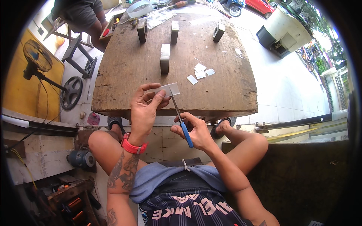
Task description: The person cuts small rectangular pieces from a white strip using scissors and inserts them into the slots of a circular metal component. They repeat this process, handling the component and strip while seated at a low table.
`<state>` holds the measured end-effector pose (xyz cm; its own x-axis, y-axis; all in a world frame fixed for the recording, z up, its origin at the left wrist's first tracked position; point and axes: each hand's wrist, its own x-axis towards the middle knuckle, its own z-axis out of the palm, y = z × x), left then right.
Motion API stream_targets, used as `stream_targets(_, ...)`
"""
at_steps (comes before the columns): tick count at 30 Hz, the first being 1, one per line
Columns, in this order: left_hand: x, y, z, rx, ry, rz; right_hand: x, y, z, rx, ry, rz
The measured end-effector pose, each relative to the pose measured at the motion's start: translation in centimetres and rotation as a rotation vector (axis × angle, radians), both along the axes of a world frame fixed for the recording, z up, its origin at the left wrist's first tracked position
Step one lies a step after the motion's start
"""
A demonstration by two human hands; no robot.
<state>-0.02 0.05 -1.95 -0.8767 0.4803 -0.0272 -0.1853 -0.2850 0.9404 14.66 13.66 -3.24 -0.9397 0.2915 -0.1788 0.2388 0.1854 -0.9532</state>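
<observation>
Over the near edge of the wooden table, my left hand (145, 107) pinches a small white rectangular piece (173, 88) between thumb and fingers. My right hand (198, 132) is closed on blue-handled scissors (186, 135). Their narrow grey blades point up and away, with the tips at the white piece; whether they are cutting into it I cannot tell. Several small white cut pieces (200, 74) lie on the tabletop beyond and to the right. Straight ahead of my hands stands a dark metal block (164, 62) with a pale top.
Three more metal blocks (174, 32) stand farther back on the wooden table (128, 79). Clear plastic sheets and a roll lie at its far edge. A fan (37, 55) stands at left, near another person's legs (81, 15). A white cabinet-like box (288, 32) is at far right.
</observation>
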Motion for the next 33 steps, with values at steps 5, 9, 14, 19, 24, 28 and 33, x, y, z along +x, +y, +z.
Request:
stream_targets(5, -0.01, 0.07, -0.16, 0.006, -0.007, -0.012, 0.00, 0.16, 0.02, -0.005, -0.014, 0.005)
stream_targets(9, 0.00, 0.16, -0.20, 0.000, -0.018, -0.020, 0.11, 0.25, -0.20, -0.012, -0.020, 0.007)
stream_targets(14, -0.12, 0.11, -0.25, 0.009, -0.026, -0.034, 0.01, 0.05, -0.70, -0.068, 0.017, -0.016)
stream_targets(19, 0.03, 0.08, -0.20, 0.001, -0.021, -0.047, -0.05, -0.06, -0.73, -0.050, 0.032, -0.025)
stream_targets(24, 0.56, 0.31, -0.30, -0.001, -0.041, -0.075, -0.34, 0.01, -0.68, -0.064, -0.006, -0.062)
stream_targets(28, 0.54, 0.46, -0.40, -0.035, 0.000, -0.041, -0.35, 0.19, -0.80, -0.064, 0.011, -0.062)
stream_targets(33, 0.40, 0.34, -0.18, -0.040, -0.053, -0.008, 0.16, 0.50, -0.90, 0.016, 0.055, -0.011)
